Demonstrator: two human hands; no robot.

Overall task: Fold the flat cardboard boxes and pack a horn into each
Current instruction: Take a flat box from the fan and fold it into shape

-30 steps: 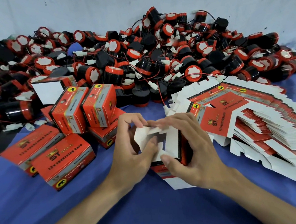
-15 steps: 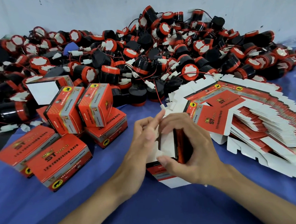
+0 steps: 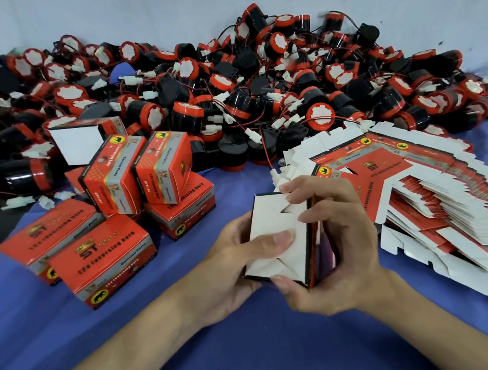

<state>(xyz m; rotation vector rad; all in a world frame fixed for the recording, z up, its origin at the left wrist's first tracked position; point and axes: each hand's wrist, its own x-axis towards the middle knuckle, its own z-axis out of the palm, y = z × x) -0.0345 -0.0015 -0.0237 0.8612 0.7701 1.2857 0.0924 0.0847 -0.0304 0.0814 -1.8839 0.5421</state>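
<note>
The left hand grips a box just left of the flats, its thumb pressing the box's white bottom flaps. The right hand curls round the box's other side. This looks like locking the bottom; next the box needs turning open end up for one of the horns heaped behind the flats.

Left hand, right hand: bare, slim fingers, nails short, trimmed, plain. Left forearm, right forearm: bare right to frame edge. Knuckle creases visible, faint tendon lines at wrists.
</note>
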